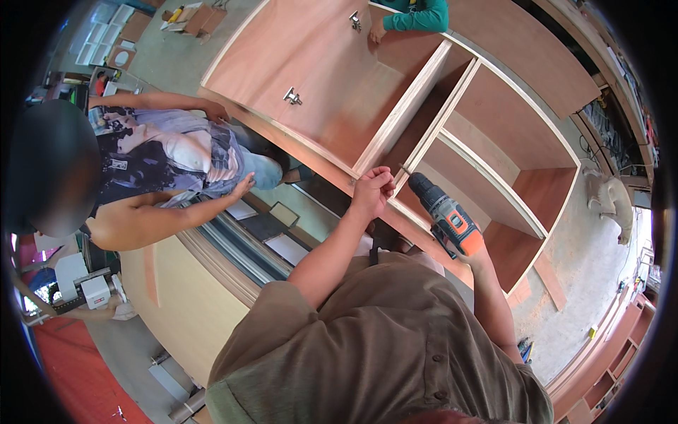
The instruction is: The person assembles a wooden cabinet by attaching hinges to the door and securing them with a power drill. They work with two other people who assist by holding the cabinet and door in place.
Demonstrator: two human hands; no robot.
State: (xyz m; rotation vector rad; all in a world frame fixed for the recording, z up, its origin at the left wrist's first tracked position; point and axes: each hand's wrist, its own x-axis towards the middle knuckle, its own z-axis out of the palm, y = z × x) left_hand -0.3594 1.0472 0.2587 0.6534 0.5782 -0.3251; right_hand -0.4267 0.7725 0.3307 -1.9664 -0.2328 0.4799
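My right hand [476, 256] grips a black and orange cordless drill [446, 212]. The bit points toward the near edge of a wooden cabinet frame [405, 121], close to my left hand. My left hand [373, 191] is closed at that edge, its thumb and fingers pinched together. Whatever is between them is too small to make out. The cabinet has open compartments split by pale-edged dividers [462, 164]. Two metal cabinet hinges [292, 97] are fixed on its broad panel to the left.
A person in a patterned shirt [166, 145] stands at the left, one hand near the cabinet edge. Another person's green sleeve [424, 17] rests over the far side. Below left stands a curved pale wooden panel [180, 290]. Wood scraps [549, 280] lie on the floor at right.
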